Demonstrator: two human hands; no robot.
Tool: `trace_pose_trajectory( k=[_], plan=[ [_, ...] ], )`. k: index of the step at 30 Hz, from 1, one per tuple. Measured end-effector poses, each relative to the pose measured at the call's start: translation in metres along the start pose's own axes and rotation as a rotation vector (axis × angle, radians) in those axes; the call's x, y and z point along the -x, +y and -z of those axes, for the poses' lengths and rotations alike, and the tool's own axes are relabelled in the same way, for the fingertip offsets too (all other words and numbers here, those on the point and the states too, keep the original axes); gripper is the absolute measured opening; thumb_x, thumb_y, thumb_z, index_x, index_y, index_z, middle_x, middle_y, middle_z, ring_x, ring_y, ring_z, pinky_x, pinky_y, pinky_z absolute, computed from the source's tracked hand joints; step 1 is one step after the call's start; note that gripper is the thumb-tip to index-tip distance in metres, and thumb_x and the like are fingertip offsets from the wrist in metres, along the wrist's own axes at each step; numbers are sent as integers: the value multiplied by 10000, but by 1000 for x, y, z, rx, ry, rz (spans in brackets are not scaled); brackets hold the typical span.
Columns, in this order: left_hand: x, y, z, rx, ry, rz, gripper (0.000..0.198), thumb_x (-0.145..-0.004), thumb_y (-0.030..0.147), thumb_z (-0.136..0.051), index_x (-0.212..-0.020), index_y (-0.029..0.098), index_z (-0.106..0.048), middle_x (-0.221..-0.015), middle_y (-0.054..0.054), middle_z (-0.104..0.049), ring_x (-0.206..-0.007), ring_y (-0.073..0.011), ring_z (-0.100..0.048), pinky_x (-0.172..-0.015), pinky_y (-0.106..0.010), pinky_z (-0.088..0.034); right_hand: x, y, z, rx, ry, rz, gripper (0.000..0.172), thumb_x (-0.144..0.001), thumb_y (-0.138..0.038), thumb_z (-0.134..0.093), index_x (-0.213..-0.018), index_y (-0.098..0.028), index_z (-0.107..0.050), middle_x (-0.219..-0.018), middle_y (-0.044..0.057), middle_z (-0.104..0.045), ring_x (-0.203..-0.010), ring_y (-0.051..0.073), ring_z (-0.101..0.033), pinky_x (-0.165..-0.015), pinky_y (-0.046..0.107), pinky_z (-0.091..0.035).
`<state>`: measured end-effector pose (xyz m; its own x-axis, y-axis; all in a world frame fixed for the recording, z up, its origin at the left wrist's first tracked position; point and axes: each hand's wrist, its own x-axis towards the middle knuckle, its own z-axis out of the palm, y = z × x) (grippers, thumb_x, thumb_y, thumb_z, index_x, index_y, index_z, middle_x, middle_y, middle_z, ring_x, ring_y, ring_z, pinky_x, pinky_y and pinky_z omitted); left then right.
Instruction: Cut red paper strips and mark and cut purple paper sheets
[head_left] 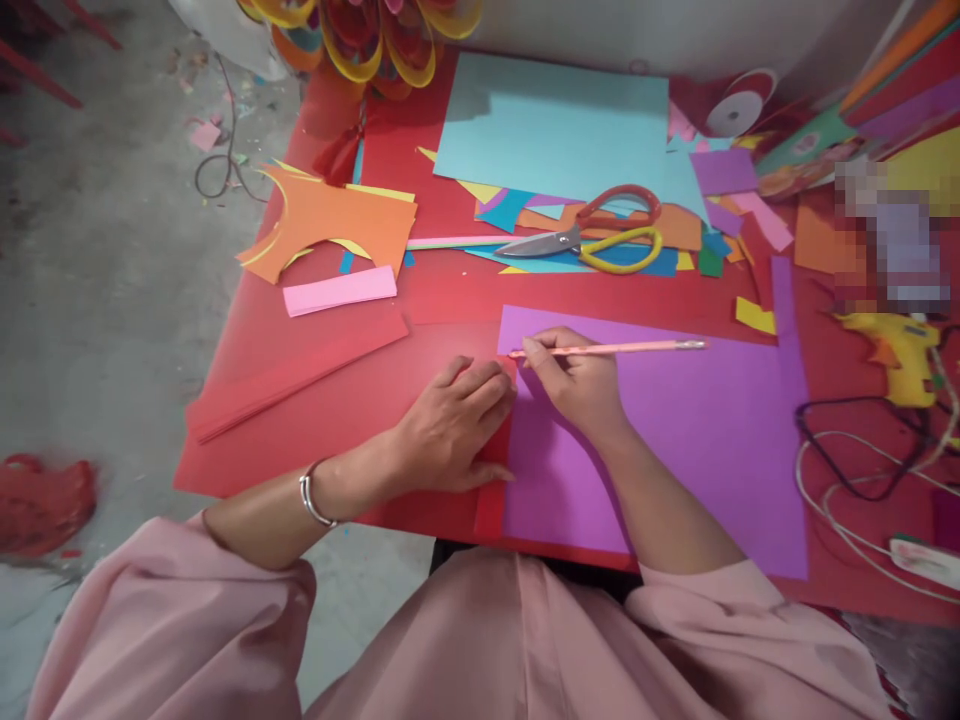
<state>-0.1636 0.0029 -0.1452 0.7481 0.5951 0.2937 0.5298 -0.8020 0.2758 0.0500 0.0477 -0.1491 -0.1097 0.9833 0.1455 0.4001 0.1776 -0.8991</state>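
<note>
A large purple sheet of paper (705, 450) lies at the front of the red table. Along its left edge rests a red paper strip (491, 510). My left hand (457, 425) presses down on that strip, palm down, fingers stretched and slightly bent. A pink pencil (630, 348) is pinched in my right hand (574, 385), its eraser end pointing right. The pencil's tip meets the top of the red strip, near the purple sheet's upper left corner. Whether it has left a mark there is too small to tell.
Scissors (577, 240) lie on paper scraps beyond the purple sheet, before a light blue sheet (555, 125). Orange cut paper (337, 220), pink strips (341, 292) and red strips (300, 380) are on the left. A yellow glue gun (904, 355) and cables (862, 490) occupy the right.
</note>
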Motion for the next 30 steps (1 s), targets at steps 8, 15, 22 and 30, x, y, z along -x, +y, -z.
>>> trace_pose_trajectory(
  k=[8, 15, 22, 30],
  plan=[
    [2, 0, -1, 10, -36, 16, 875, -1014, 819, -366, -1364, 73, -661, -1388, -258, -674, -1352, -422, -594, -1148, -608, -420, -2, 1, -1, 42, -35, 23, 283, -1005, -433, -655, -819, -231, -720, -773, 14, -753, -693, 165, -667, -689, 310, -512],
    [2, 0, 0, 28, -57, 22, 875, -1010, 823, -372, -1407, 90, -638, -1413, -255, -663, -1375, -426, -581, -1147, -613, -417, -3, 0, 0, 38, -72, 7, 282, -1008, -440, -650, -837, -227, -721, -794, 18, -757, -713, 168, -668, -695, 309, -507],
    [2, -1, -1, 39, -22, 5, 863, -1020, 800, -385, -1396, 66, -638, -1372, -256, -679, -1356, -427, -588, -1135, -618, -421, -4, -1, -3, 52, -122, 16, 240, -1006, -417, -646, -866, -236, -719, -826, 10, -763, -741, 169, -679, -730, 309, -503],
    [2, -1, 0, 43, -50, 25, 864, -1013, 817, -374, -1393, 89, -641, -1403, -255, -667, -1365, -425, -583, -1142, -618, -415, -3, -2, -1, 33, -60, -5, 270, -1010, -423, -623, -837, -228, -696, -803, 16, -751, -720, 169, -663, -690, 306, -493]
  ],
)
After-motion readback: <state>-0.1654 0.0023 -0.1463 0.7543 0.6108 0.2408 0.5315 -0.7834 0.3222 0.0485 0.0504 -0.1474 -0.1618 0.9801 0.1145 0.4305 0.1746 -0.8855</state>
